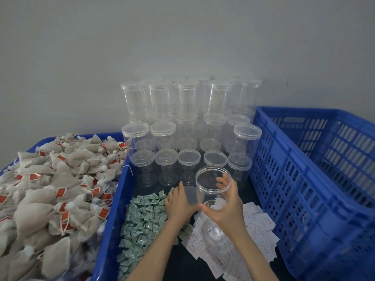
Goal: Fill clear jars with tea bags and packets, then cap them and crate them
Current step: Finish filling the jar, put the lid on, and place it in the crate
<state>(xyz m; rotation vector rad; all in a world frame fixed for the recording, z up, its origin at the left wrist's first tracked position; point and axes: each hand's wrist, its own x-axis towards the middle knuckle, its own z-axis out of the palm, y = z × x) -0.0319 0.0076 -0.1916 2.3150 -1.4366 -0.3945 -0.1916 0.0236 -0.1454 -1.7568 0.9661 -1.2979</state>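
Head view: the right hand curls fingers and thumb around an open, empty clear jar, holding it tilted above white paper packets, while the left hand rests with fingers bent over a clear lid beside green packets. Behind stand stacked capped jars; tea bags fill a blue bin at left, and a blue crate sits right.

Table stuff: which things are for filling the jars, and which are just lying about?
For the job: open jar in right hand, lid under left hand, tea bags, green packets, white packets, capped jars, crate.
Lying about: nothing.
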